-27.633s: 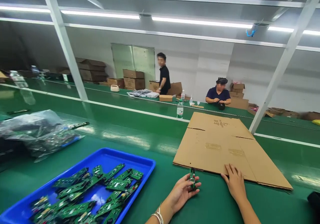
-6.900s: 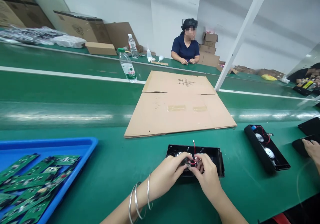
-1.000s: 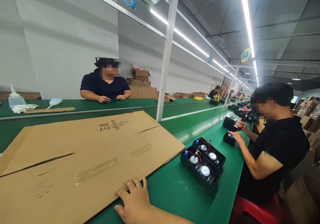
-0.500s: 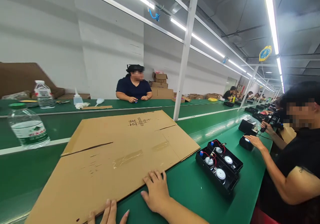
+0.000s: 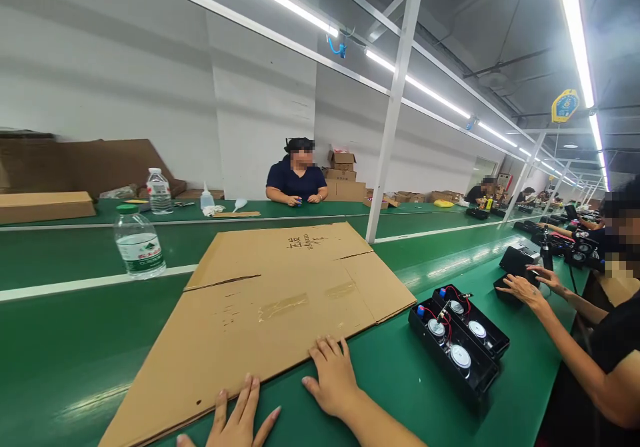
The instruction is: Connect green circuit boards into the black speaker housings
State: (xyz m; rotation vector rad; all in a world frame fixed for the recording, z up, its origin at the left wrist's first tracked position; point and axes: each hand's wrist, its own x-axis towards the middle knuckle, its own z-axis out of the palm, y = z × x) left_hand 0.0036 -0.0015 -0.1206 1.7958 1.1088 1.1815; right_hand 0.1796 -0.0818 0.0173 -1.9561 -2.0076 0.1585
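Head view, flat cardboard [image 5: 295, 327], long near edge [image 5: 285, 368] slanting away rightward

I get only the fingers and knuckles of the left hand [image 5: 237, 420]; the bottom edge cuts off its wrist, part of the forearm behind the right hand [image 5: 334, 375] and the near corner of the cardboard [image 5: 285, 340]. The cardboard's smaller lettering won't resolve for me, and I can't see the tabletop [image 5: 400, 380] beneath it. At right, the picture's edge slices through a co-worker [image 5: 620, 327], whose hands hide part of a black thing [image 5: 500, 290]. Across, a blue item [image 5: 299, 201] is too small for me to name. At left, a box [image 5: 45, 206] runs out of view.
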